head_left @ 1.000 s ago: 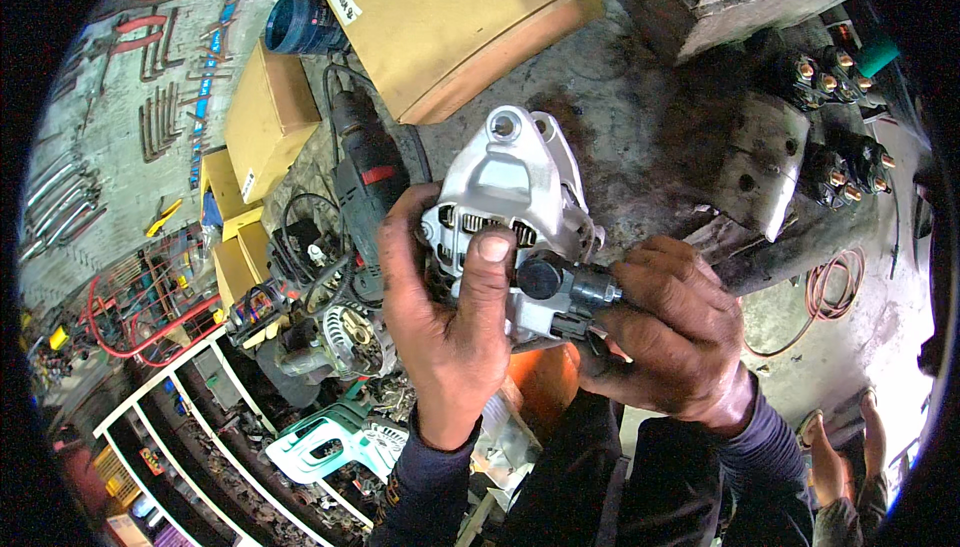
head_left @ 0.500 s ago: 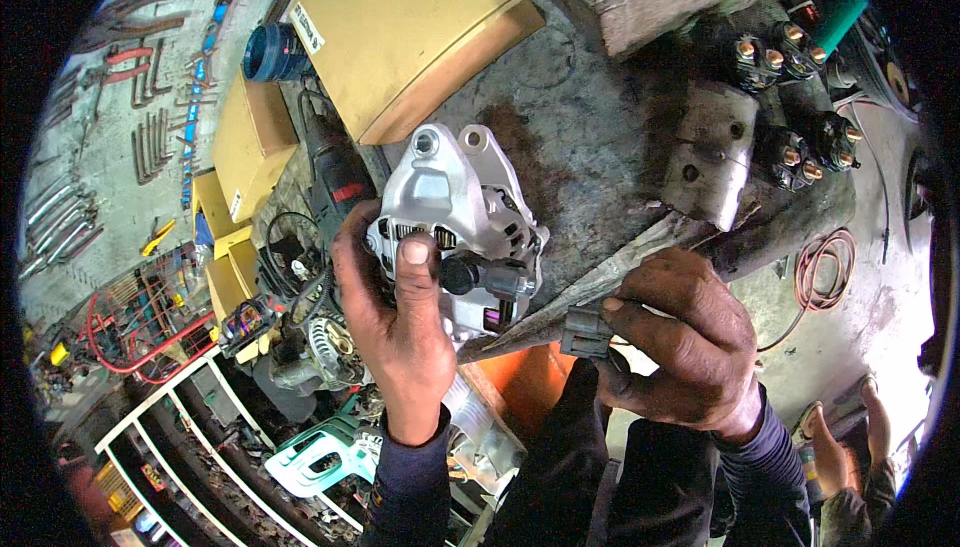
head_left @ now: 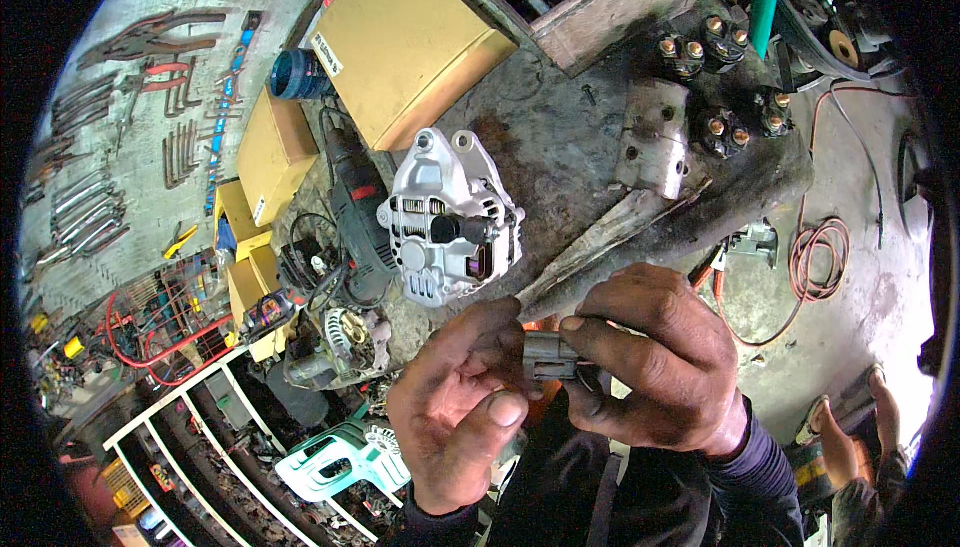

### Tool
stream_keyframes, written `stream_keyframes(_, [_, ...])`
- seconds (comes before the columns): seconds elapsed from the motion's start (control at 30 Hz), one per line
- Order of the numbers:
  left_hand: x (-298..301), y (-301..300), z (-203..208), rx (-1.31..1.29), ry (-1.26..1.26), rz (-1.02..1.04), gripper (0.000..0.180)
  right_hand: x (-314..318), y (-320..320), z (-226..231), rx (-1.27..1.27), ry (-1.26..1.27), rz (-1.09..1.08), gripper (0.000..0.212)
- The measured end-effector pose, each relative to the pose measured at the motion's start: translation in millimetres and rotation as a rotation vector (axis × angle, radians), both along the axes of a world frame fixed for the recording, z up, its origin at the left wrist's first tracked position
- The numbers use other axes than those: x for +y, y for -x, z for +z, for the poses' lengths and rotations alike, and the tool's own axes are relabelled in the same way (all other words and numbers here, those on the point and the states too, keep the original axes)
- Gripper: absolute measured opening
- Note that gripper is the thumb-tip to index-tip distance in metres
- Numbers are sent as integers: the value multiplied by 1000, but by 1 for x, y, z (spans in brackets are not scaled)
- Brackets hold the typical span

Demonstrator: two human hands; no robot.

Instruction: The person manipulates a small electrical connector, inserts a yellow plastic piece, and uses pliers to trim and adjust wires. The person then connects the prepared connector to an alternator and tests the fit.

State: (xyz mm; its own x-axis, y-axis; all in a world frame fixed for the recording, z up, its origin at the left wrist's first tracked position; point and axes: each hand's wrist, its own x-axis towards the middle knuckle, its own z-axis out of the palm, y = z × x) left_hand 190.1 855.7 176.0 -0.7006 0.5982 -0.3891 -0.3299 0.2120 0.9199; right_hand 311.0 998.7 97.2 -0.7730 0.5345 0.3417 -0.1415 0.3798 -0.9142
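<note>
A small grey plastic connector plug [head_left: 547, 357] is pinched between the thumb and fingers of my right hand [head_left: 665, 362], in front of the bench's near edge. Just left of it, my left hand [head_left: 450, 407] is open with the palm turned up. Its thumb stands apart and its fingers reach toward the plug; whether they touch it I cannot tell. Beyond my hands a silver alternator [head_left: 440, 182] rests on the bench, two mounting lugs pointing away from me and a black round part on its face. Neither hand touches the alternator.
A large yellow cardboard box [head_left: 410, 37] stands behind the alternator, and an angle grinder [head_left: 360, 207] lies to its left. A metal cylinder [head_left: 655, 137] and several black solenoids [head_left: 722, 137] sit at the right. A coiled hose [head_left: 820, 257] is on the floor.
My left hand has let go of the alternator and moved toward me, beside the plug. The right hand has shifted slightly left, still holding the plug. The view has turned a little.
</note>
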Motion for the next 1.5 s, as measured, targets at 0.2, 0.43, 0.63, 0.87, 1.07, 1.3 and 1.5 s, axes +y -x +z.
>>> stream_keyframes(0.2, [-1,-6,4,144,-42,-80,51,-1,-11,15,-3,-20,22,56])
stream_keyframes(0.43, [-8,-7,9,229,43,-146,43,-4,-14,21,5,-30,15,55])
stream_keyframes(0.63, [-7,-10,9,226,29,-129,42,-7,-15,24,-10,-47,-5,55])
stream_keyframes(0.87, [0,-16,14,252,-17,-115,45,-8,-14,20,54,-20,-59,53])
stream_keyframes(1.07, [2,-9,18,721,30,-264,40,-14,-14,29,43,-16,-121,44])
stream_keyframes(1.3, [19,-14,62,937,268,-534,44,-6,-25,28,83,490,38,40])
stream_keyframes(1.5, [20,-18,64,985,188,-525,53,-12,-27,31,121,634,63,38])
